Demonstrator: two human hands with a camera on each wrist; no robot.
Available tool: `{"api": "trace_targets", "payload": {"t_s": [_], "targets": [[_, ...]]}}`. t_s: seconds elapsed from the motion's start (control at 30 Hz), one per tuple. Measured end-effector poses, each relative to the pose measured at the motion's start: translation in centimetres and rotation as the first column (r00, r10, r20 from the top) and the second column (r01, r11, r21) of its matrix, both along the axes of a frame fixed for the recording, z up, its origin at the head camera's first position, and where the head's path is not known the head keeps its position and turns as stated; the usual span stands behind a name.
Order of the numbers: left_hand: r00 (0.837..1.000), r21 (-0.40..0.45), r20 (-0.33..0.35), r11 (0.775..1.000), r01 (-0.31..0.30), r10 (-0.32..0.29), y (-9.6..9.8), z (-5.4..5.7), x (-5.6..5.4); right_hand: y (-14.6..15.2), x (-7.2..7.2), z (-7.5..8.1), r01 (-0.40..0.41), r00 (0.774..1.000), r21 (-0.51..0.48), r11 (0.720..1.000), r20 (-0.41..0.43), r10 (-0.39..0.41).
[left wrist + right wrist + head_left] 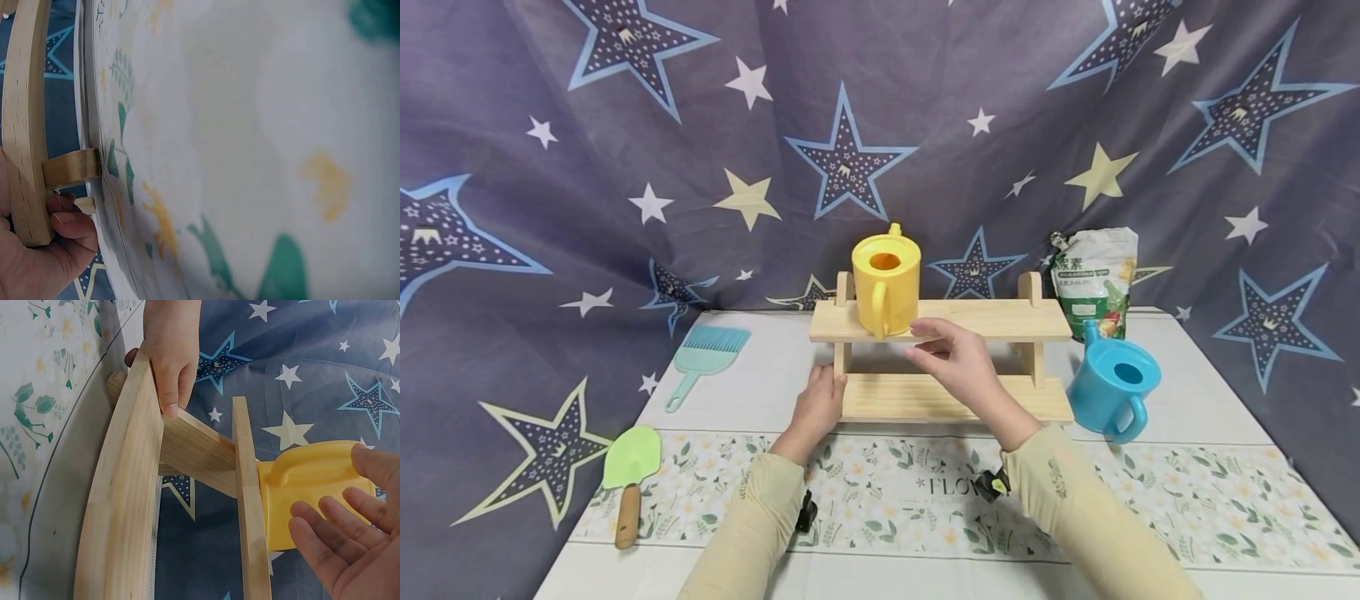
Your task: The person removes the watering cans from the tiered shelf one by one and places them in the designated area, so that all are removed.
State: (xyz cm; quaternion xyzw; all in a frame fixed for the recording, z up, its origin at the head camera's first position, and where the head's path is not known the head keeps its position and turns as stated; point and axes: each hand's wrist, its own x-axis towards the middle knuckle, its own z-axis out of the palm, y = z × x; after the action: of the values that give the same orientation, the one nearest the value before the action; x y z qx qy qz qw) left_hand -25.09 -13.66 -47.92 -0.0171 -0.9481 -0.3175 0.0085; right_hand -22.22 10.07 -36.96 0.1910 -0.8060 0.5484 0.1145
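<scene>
A two-tier wooden shelf [951, 400] stands on the table, and my left hand [820, 404] grips the left end of its lower board. The left wrist view shows that hand's fingers curled around the end of the board [28, 112]. On the left part of the upper board sits a yellow watering can [886, 283], upright, its handle toward me. Just to the right of the can is my right hand [958, 362], its fingers spread and loosely bent with nothing between them. In the right wrist view, these fingers [334, 528] overlap the can's side [312, 481].
Right of the shelf stands a blue watering can [1112, 387], with a white and green bag [1093, 283] behind it. A teal dustpan-shaped brush [707, 354] and a green trowel with a wooden handle [631, 475] lie at left. A starry curtain [925, 125] hangs behind.
</scene>
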Motion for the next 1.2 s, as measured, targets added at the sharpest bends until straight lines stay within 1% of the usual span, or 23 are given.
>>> {"api": "trace_targets", "payload": {"t_s": [0.43,0.7,0.9,1.2], "targets": [[1.0,-0.021,-0.023,1.0,0.012,-0.013,0.0,0.0,0.0,-1.7,-0.6,0.1,-0.011,1.0,-0.009,1.0,-0.016,0.011],[0.999,-0.011,0.037,1.0,-0.001,0.002,0.2,0.2,0.0,-2.9,-1.0,0.1,-0.002,0.999,-0.027,1.0,-0.043,0.001],[0.999,-0.009,0.042,1.0,-0.01,0.011,0.1,0.3,0.1,-3.6,-1.3,0.2,0.005,0.999,-0.021,1.0,-0.046,-0.006],[0.999,-0.017,0.039,1.0,-0.003,0.003,0.1,0.3,0.1,-4.0,-1.8,0.1,0.017,0.999,-0.008,1.0,-0.033,-0.018]]}}
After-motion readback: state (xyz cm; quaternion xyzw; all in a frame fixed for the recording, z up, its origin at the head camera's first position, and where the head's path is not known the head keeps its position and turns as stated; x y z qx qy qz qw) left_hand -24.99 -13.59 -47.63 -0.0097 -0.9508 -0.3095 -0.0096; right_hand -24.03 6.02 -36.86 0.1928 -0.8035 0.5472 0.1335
